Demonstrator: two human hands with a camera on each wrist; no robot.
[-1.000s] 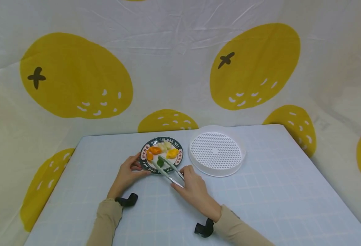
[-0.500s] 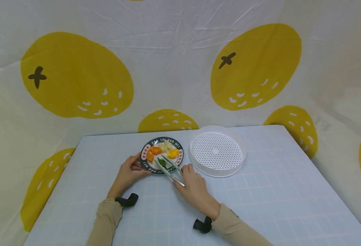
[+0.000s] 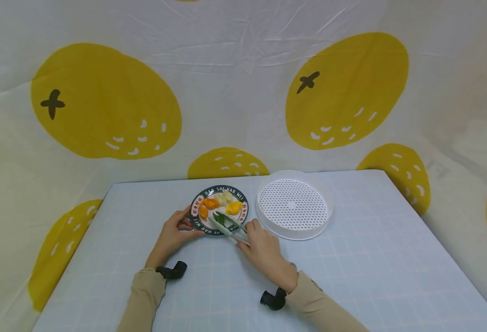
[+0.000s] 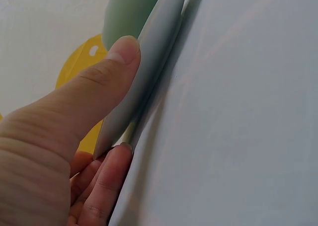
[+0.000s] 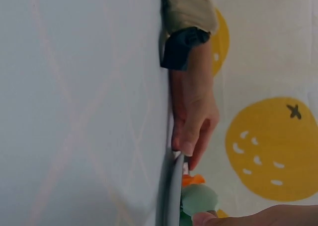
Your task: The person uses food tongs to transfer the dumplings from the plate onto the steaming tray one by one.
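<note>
Head view showed the right hand [image 3: 263,251] gripping narrowly parted tongs [image 3: 228,224], angled toward the table's far-left corner, while the left hand [image 3: 173,236] pinched the plate [image 3: 196,208].

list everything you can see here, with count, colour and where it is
plate: 1, white with a dark lettered rim, near-centre of the table
food pieces: several on the plate; orange, yellow, pale and one green
green piece: 1, on the plate between the tong tips
tongs: 1, pale green, tips over the plate
perforated tray: 1, white, round, right of the plate
table: 1, pale blue grid cover
backdrop cloth: 1, white with big yellow fruit prints
wrist cameras: 2, black, one on each wrist
sleeves: 2, beige
left hand: grips the plate's near-left rim
right hand: holds the tongs
</note>
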